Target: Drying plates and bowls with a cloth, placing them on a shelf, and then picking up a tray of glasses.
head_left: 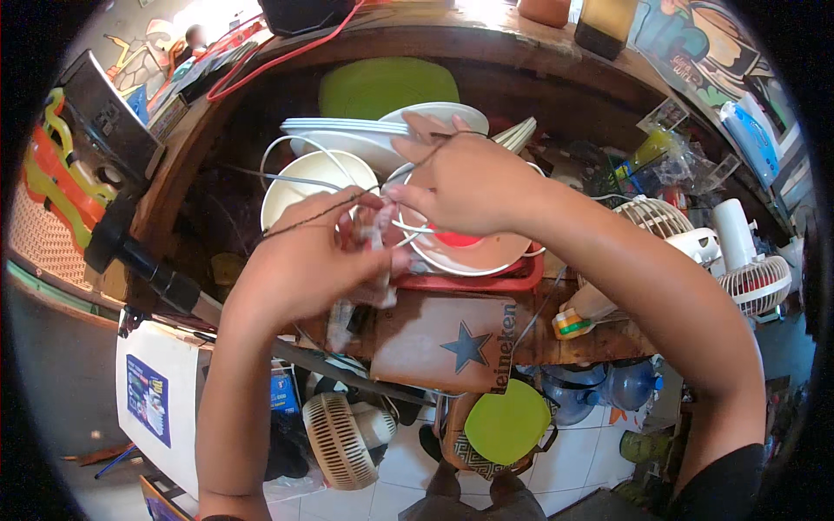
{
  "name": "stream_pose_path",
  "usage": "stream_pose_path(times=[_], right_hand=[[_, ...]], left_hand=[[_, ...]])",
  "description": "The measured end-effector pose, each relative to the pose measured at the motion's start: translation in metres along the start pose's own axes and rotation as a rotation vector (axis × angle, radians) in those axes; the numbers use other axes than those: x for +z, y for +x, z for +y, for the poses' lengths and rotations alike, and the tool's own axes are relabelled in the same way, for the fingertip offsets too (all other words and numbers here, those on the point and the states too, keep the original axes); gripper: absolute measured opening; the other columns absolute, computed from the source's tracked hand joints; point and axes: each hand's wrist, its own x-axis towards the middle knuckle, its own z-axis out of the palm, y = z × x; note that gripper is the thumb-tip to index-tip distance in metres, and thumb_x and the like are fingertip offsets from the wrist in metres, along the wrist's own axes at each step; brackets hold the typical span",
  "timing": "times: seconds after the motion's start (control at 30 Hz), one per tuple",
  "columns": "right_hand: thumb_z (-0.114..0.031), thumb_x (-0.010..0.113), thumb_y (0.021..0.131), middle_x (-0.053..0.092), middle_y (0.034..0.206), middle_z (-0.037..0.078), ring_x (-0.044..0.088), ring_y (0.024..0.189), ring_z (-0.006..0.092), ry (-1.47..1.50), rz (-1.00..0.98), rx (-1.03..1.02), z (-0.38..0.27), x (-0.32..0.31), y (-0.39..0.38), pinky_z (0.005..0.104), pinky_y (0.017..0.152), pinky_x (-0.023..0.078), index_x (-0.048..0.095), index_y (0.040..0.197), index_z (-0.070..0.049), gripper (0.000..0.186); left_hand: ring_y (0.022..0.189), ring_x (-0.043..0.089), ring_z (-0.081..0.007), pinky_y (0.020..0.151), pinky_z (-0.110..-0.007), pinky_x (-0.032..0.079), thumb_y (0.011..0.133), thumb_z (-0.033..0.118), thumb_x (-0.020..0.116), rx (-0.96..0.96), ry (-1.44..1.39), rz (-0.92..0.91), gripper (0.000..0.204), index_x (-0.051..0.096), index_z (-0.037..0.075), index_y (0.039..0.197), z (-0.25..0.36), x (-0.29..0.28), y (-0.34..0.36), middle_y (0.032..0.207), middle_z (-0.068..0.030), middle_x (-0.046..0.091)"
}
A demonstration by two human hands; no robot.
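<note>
My left hand (300, 247) is closed, its fingers curled around crumpled translucent plastic (378, 291) that hangs below them. Close against it, my right hand (465, 182) pinches thumb to fingers; what lies between the fingertips is too small and blurred to tell. A thin dark twisted cord (317, 208) runs slantwise across both hands. Loops of white cable (274, 148) pass behind the hands. Beneath them are a cream bowl (295, 191) and a wide white-rimmed bowl (486, 256) with something red inside.
White plates (321, 126) and a green platter (391, 82) stand behind. The wide bowl rests on a red tray (526, 276), beside a flat brown board (408, 347) with a star. Fans (756, 282) and a bottle (578, 317) lie right; a green stool (508, 421) stands below.
</note>
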Motion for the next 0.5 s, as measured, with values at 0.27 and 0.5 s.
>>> stream_pose_path(times=[0.27,0.5], right_hand=[[-0.038,0.058,0.091,0.06,0.122,0.02,0.061,0.107,0.0369,0.255,-0.398,-0.027,-0.028,-0.078,-0.089,0.0454,0.093,0.048,0.058,0.122,0.0,0.049],[-0.034,0.062,0.088,0.059,0.122,0.02,0.06,0.109,0.037,0.148,-0.176,-0.111,-0.042,-0.077,-0.148,0.0449,0.094,0.049,0.054,0.126,0.0,0.052]], left_hand=[[0.085,0.061,-0.0251,0.08,-0.034,0.048,0.075,0.006,0.071,0.18,-0.005,-0.074,0.012,0.068,0.005,0.086,-0.007,-0.004,-0.051,0.083,-0.0093,0.062],[0.082,0.064,-0.0222,0.074,-0.032,0.048,0.075,0.003,0.07,0.326,-0.28,-0.765,0.015,0.073,0.006,0.09,0.006,-0.018,-0.091,0.084,-0.009,0.066]])
